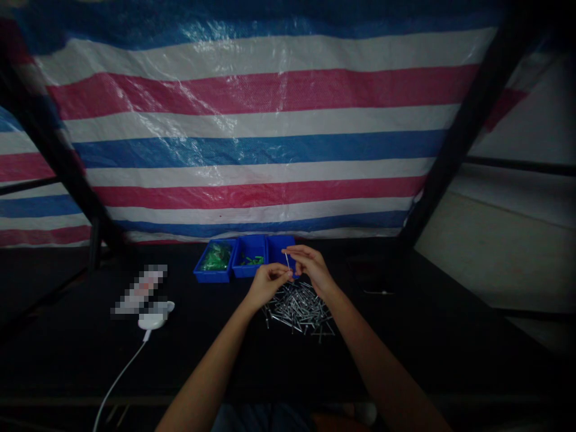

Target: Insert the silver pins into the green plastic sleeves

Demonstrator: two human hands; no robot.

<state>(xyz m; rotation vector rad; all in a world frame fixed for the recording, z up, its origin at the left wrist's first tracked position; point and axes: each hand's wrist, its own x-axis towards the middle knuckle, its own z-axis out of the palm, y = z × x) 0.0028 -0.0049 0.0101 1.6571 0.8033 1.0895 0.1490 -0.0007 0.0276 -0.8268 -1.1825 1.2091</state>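
A thin silvery metal pin (288,260) stands nearly upright between my two hands. My left hand (269,283) is closed, its fingertips pinched at the pin's lower end. Above and to the right, my right hand (311,267) has its fingertips at the pin's upper end, with the other fingers curled below. Under both hands a heap of similar metal pins (299,309) lies on the black table. Just behind are three blue bins: the left bin (212,277) holds green pieces in clear plastic, the middle bin (249,271) a few loose green pieces, and the right bin (279,241) is partly hidden by my hands.
A white round device (152,320) with a cable lies at the left on the black table (202,348), beside a blurred pinkish item (143,290). A dark flat object (371,273) lies at the right. A striped sheet (261,144) hangs behind, between black posts.
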